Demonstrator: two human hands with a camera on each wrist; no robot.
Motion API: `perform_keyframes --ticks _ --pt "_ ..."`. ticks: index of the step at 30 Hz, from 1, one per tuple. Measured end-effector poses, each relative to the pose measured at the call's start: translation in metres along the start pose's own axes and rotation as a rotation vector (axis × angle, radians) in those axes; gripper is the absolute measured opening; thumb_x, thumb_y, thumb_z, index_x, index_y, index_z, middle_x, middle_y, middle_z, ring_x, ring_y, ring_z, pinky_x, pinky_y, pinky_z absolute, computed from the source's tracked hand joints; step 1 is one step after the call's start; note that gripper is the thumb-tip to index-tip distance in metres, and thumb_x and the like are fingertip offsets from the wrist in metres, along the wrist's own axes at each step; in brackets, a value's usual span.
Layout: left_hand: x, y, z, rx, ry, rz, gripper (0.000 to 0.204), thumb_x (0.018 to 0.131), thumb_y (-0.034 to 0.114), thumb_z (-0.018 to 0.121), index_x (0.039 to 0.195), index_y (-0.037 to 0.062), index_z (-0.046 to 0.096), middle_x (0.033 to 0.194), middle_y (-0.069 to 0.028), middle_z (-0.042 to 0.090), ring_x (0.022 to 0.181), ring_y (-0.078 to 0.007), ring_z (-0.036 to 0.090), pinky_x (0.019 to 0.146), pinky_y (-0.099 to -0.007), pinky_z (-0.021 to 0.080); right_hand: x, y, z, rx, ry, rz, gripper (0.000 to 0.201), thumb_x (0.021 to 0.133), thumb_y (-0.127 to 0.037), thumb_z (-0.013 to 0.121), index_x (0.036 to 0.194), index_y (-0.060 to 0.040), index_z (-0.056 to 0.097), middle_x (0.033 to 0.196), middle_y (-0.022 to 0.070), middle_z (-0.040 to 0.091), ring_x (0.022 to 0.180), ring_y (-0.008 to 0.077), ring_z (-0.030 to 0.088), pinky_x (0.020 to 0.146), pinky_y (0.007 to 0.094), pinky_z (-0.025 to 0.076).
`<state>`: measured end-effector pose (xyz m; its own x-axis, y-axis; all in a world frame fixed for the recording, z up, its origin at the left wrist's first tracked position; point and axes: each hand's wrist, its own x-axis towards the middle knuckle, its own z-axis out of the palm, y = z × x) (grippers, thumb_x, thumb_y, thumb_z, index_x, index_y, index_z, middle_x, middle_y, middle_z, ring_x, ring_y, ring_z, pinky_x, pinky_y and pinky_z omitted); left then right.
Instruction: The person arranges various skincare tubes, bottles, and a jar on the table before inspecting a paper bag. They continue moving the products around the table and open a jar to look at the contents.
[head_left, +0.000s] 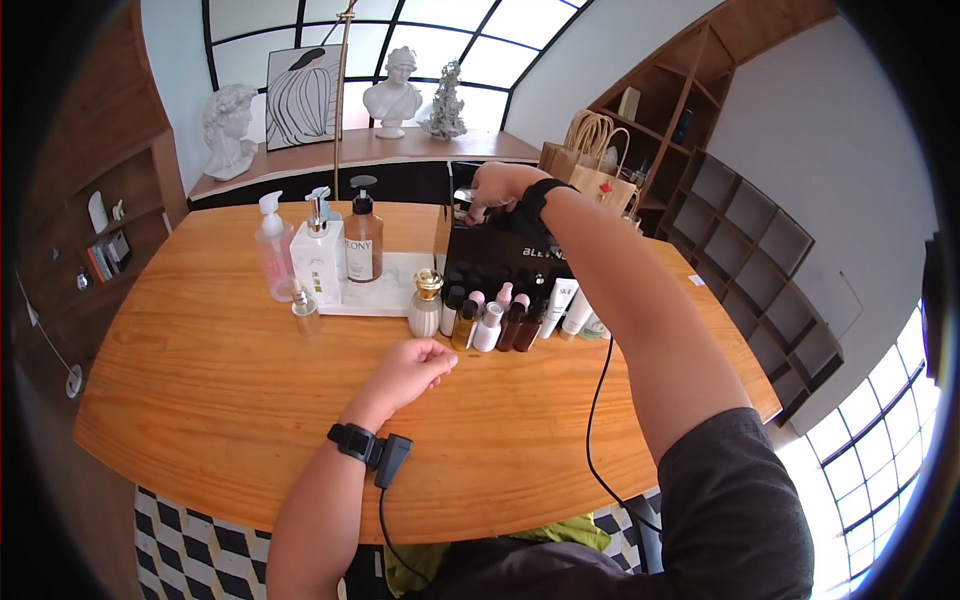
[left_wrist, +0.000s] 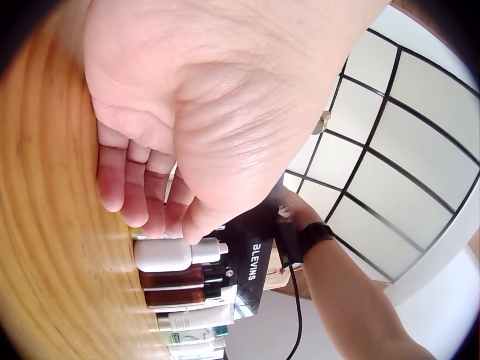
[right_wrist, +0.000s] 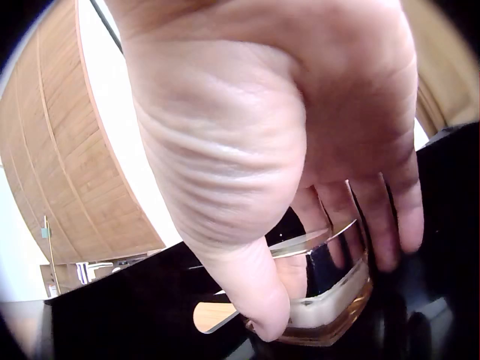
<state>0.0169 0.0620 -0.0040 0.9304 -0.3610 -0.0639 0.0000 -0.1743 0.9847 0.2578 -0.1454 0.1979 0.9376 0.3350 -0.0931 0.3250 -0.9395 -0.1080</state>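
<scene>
My right hand (head_left: 508, 187) reaches over the black BLEVINS box (head_left: 490, 250). Between thumb and fingers it grips a clear, amber-tinted glass container (right_wrist: 334, 319) with a shiny, mirror-like top, over the glossy black surface. The palm hides part of it. My left hand (head_left: 408, 375) lies on the table with loosely curled fingers and nothing in them. Just beyond it stand a ribbed bottle with a gold cap (head_left: 426, 308), a white bottle (left_wrist: 165, 255) and brown bottles (left_wrist: 174, 288). White tubes (head_left: 558, 303) stand farther right along the box front.
On the left, a pink pump bottle (head_left: 272, 250), a white dispenser (head_left: 316, 262) and an amber PEONY pump bottle (head_left: 364, 245) stand on or beside a white marble tray (head_left: 400, 270). A small clear bottle (head_left: 305, 313) is in front. A black cable (head_left: 592, 440) crosses the table (head_left: 200, 400); paper bags (head_left: 575, 160) stand behind.
</scene>
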Motion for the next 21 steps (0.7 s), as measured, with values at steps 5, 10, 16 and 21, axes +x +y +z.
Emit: perform_keyframes --ticks 5,10,16,21 --pt "0.0 -0.003 0.0 -0.034 -0.017 0.005 0.026 0.107 0.028 0.071 0.113 0.0029 0.073 0.094 0.0002 0.071 0.081 -0.0081 0.063 0.075 -0.0251 0.055 -0.025 0.003 -0.013 -0.127 0.055 -0.093 0.058 0.064 -0.042 0.094 0.097 0.0039 0.08 0.085 0.0163 0.077 0.077 0.0309 0.073 0.07 0.0424 0.057" --pt "0.0 -0.005 0.003 -0.039 0.008 0.037 0.026 0.105 0.027 0.072 0.111 0.0017 0.073 0.089 0.0016 0.068 0.078 -0.0078 0.062 0.07 -0.0241 0.053 -0.083 0.017 -0.039 -0.165 0.325 -0.282 0.062 0.067 -0.04 0.091 0.109 0.0039 0.074 0.095 0.0184 0.077 0.088 0.0358 0.073 0.082 0.0454 0.057" --pt "0.003 -0.01 0.003 -0.017 0.041 0.05 0.026 0.104 0.028 0.073 0.109 0.0022 0.074 0.088 0.0014 0.069 0.075 -0.0072 0.063 0.068 -0.024 0.054 -0.205 -0.01 -0.052 -0.001 0.258 -0.177 0.065 0.071 -0.028 0.093 0.123 0.0036 0.07 0.106 0.0152 0.075 0.093 0.0254 0.073 0.085 0.0359 0.057" --pt "0.002 -0.006 0.003 0.056 0.029 0.072 0.028 0.103 0.031 0.074 0.11 0.0039 0.075 0.088 0.0032 0.068 0.077 -0.0068 0.061 0.069 -0.0235 0.05 -0.284 -0.007 0.021 0.265 0.158 -0.232 0.061 0.071 -0.017 0.094 0.124 0.0009 0.068 0.1 0.0091 0.071 0.088 0.017 0.069 0.083 0.0325 0.056"
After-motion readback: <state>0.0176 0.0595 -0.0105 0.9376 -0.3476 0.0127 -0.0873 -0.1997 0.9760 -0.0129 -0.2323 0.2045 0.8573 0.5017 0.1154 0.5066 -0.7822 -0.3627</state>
